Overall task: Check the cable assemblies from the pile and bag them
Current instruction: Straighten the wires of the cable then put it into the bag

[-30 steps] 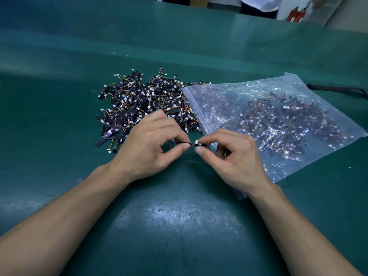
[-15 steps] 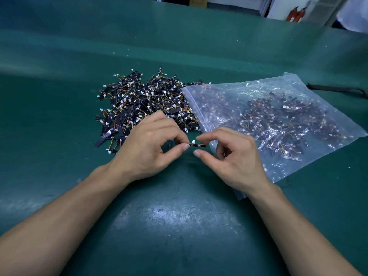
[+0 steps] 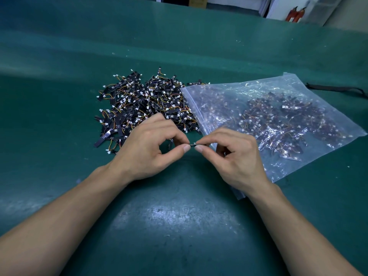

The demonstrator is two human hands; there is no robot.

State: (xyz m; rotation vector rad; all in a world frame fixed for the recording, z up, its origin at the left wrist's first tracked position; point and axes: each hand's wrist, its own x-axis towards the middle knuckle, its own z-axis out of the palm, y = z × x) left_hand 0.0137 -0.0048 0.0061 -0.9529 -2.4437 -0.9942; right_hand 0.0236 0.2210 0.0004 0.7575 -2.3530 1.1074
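- Dark green table mat (image 3: 59,120): pale scuffed patch, lower centre.
- Heap of black strip cable assemblies (image 3: 143,104), centre: white connectors, yellow-orange wires.
- Small black cable assembly (image 3: 193,144), centre: white tip.
- Clear glossy plastic bag (image 3: 288,82), right: black, white, orange contents.

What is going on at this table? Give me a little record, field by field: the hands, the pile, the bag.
surface: green table
left hand: pinches one end of a small cable assembly
right hand: pinches the other end
pile: loose assemblies, behind the left hand
bag: clear plastic, lying flat right of the pile, many assemblies inside
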